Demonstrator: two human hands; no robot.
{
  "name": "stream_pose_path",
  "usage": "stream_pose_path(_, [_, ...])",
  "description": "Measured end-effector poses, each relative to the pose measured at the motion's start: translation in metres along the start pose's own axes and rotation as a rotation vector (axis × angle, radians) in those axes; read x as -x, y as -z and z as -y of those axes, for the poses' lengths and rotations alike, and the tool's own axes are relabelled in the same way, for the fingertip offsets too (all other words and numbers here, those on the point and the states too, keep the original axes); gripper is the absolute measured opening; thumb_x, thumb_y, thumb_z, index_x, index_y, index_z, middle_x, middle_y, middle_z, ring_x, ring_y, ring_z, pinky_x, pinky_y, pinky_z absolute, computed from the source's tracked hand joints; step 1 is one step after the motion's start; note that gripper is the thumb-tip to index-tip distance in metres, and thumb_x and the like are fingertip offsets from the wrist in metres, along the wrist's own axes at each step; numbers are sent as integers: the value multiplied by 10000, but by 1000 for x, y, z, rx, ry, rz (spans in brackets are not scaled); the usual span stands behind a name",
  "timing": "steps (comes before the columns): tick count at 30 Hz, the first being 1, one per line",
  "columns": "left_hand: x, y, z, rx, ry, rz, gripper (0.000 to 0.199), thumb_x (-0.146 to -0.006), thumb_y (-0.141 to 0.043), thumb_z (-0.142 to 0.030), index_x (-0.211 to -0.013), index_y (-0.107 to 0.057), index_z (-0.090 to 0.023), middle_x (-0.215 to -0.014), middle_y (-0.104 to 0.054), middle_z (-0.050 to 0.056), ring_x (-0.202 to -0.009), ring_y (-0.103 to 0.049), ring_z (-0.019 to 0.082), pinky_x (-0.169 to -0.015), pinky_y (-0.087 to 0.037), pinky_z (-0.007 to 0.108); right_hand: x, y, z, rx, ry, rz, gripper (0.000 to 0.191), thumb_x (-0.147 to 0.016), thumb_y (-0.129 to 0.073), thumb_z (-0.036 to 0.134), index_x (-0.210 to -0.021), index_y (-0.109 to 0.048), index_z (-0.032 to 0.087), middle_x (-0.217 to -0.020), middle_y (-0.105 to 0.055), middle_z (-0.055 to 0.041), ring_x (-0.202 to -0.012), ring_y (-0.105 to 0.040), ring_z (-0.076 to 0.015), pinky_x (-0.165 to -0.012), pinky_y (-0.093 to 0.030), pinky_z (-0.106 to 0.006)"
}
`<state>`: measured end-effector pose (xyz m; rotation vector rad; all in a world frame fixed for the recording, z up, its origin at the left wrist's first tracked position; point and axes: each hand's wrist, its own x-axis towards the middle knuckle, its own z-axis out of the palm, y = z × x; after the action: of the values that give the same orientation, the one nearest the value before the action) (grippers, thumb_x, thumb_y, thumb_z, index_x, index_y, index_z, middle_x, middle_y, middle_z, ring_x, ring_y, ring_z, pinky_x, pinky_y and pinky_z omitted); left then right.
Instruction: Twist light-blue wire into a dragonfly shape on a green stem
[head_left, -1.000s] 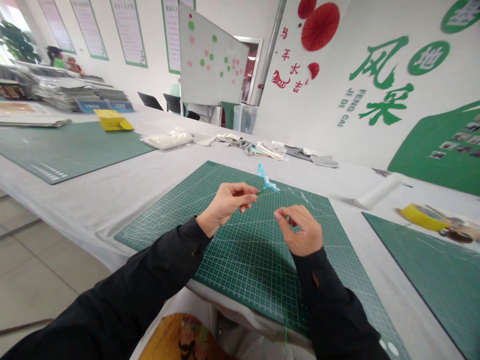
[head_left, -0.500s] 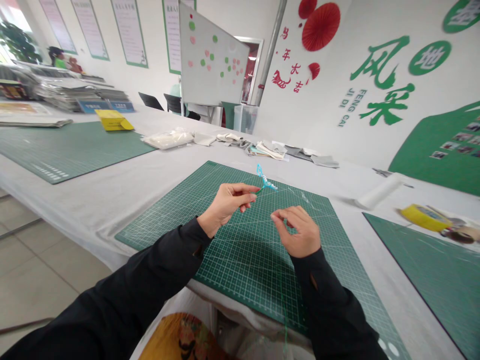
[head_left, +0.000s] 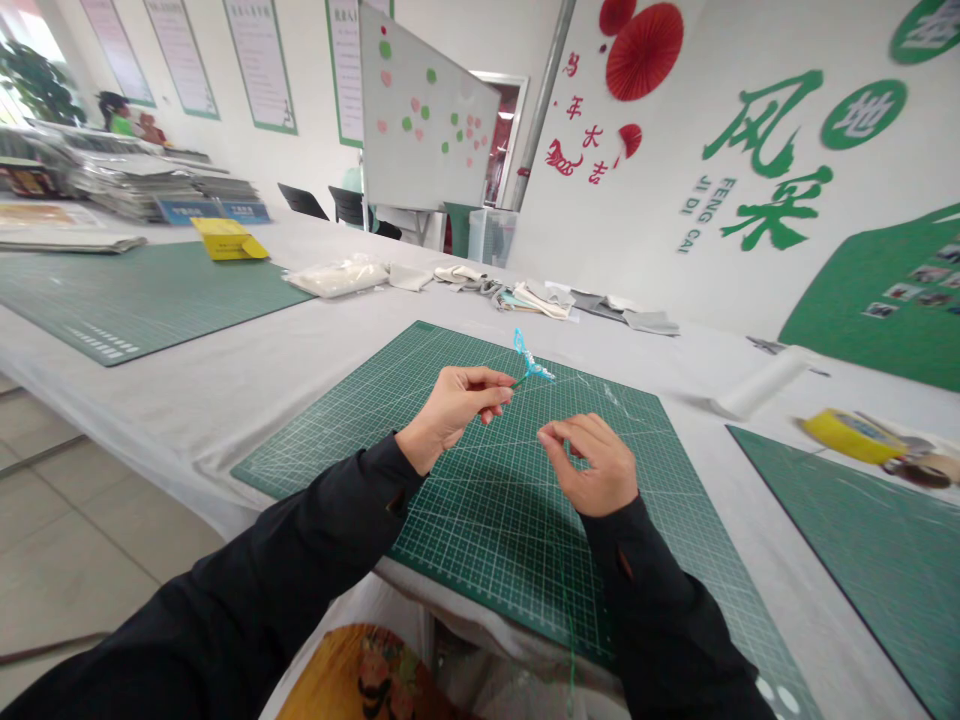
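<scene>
Between the thumb and fingers of my left hand (head_left: 461, 405) is the green stem of a small blue and white flower-like piece (head_left: 533, 367), whose petals point up and to the right. To the right of it and a little lower, my right hand (head_left: 592, 460) is closed in a pinch; whatever lies between its fingertips is too small to make out. Both hands are above the green cutting mat (head_left: 480, 520). A thin green thread (head_left: 570, 620) hangs over the mat's front edge near my right sleeve.
Cloth scraps (head_left: 536, 298) and a plastic bag (head_left: 341, 277) lie behind the mat. A yellow packet (head_left: 227, 240) rests on another mat at left. To the right are a white roll (head_left: 761, 382), a yellow tape-like item (head_left: 851, 435) and a third mat (head_left: 847, 540). A person sits far left.
My right hand has shifted very slightly to the left, toward my left hand. My left hand still holds the flower-like piece in the same place.
</scene>
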<state>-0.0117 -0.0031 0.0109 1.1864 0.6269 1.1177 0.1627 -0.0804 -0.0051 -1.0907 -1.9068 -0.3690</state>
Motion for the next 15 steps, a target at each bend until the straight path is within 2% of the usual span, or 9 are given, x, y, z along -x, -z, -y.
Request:
stream_pose_path(10, [-2,-1,2,-40,-9,-26,121,-636,-703,-117,-744,-673,-73,-517,-589,-1,-412,-487,45,-387,-363,164,1,-1,1,11,5,28,72,-795,-607,128,-740,-638,163,-689,-654,-28,-628,-516,-130,-608,-434,-275])
stream_pose_path(13, [-1,-2,2,-178,-68,-46,106,-664,-678,-124,-762,-672,-82,-514,-565,-13,-423,-476,54,-388,-365,174,1,-2,2,11,23,39,66,-791,-611,120,-750,-639,164,-700,-661,-29,-638,-521,-132,-609,-437,-276])
stream_pose_path(15, [1,-2,2,-358,-177,-62,86,-698,-651,-135,-772,-678,-100,-567,-579,-5,-457,-485,61,-412,-382,185,1,-2,3,11,35,47,66,-788,-614,113,-752,-637,163,-705,-663,-28,-640,-521,-132,-610,-437,-277])
